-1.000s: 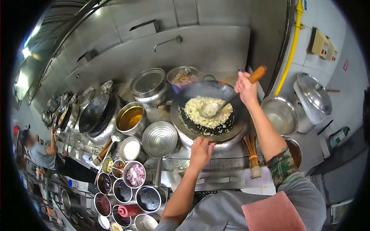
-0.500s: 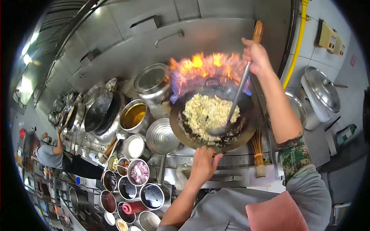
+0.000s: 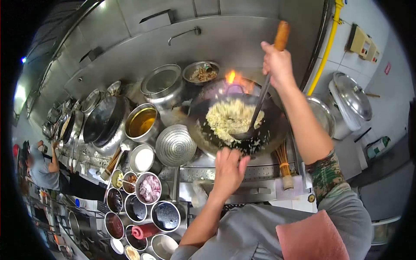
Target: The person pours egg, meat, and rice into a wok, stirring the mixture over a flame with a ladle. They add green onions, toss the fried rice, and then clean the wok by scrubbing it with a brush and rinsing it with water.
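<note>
My right hand (image 3: 278,68) is closed around the long handle of a ladle (image 3: 262,97), below its wooden end. The ladle's bowl lies inside the wok (image 3: 197,130), against a heap of fried rice (image 3: 229,117). Loose grains are scattered over the wok's dark inner surface. At the near rim, my left hand (image 3: 228,171) grips the wok; the fingertips are partly hidden by the rim. A small flame (image 3: 232,78) rises behind the wok's far edge.
Left of the wok are a perforated strainer (image 3: 175,145), a pot of oil (image 3: 142,123) and several seasoning containers (image 3: 166,216). A bamboo brush (image 3: 284,167) stands at the right. A metal bowl of food (image 3: 201,72) sits behind. Another person (image 3: 43,167) works at far left.
The large flames behind the wok have shrunk to a small one. The rice has shifted and the ladle's handle is slightly lower. A bowl of food now shows behind the wok.
</note>
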Demonstrator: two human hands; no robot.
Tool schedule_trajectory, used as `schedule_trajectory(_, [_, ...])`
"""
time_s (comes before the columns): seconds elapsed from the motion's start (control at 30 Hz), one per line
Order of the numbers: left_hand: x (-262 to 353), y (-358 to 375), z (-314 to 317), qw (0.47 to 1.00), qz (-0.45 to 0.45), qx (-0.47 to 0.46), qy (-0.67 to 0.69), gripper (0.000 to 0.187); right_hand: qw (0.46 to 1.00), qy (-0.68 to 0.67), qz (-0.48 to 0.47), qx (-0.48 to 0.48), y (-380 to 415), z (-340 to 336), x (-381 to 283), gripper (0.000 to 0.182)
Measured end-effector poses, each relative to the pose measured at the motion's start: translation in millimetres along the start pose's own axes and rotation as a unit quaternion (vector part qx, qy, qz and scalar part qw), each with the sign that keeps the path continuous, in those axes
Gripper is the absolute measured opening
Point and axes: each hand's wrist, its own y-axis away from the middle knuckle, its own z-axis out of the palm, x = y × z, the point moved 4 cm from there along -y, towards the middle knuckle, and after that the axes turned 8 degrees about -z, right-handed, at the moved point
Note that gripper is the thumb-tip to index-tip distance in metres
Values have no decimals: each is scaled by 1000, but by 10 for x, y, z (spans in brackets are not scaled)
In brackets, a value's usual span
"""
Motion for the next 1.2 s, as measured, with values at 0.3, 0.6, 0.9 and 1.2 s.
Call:
schedule_trajectory(0.3, [-385, 517, 126, 999, 13, -28, 13, 18, 998, -45, -10, -46, -142, -154, 93, 29])
schedule_trajectory(0.6, [-782, -150, 402, 999, -2, -37, -17, 20, 996, -63, -3, -68, -413, -673, 249, 32])
schedule_trajectory(0.9, [-743, -220, 542, 999, 0, -41, -27, 20, 990, -114, -28, -80, -896, -790, 437, 38])
schedule_trajectory(1.2, [-84, -143, 100, 998, -23, -57, -17, 18, 974, -155, 154, -61, -841, -903, 324, 45])
